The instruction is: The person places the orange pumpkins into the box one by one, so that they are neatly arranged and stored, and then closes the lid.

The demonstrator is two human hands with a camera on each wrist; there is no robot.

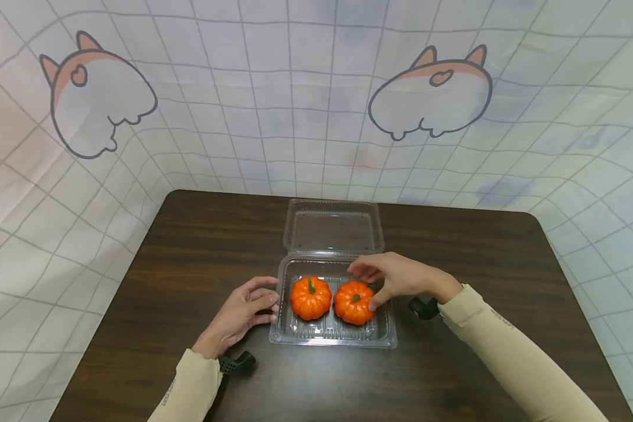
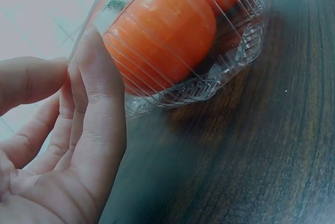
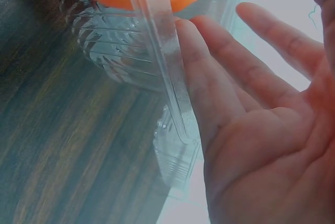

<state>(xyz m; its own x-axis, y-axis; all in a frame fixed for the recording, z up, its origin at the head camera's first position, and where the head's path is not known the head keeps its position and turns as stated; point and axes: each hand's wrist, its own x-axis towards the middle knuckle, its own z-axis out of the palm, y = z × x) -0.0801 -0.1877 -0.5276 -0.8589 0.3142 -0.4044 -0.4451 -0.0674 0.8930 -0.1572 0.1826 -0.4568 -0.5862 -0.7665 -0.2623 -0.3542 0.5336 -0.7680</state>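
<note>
Two pumpkins [image 1: 310, 298] sit in a container [image 1: 333, 341] the left hand [image 1: 242, 313] pinches; right hand [image 1: 401, 275] half-curled over one, grip unclear.

A dark brown wood-grain table [image 1: 206, 234] with rounded far corners bears a clear plastic container [image 1: 322, 341], open and set roughly midway between the tabletop's left and right edges. Its hinged lid [image 1: 332, 231] is folded back toward the far edge, near that edge's middle; whether it lies flat on the wood is hard to tell.
</note>
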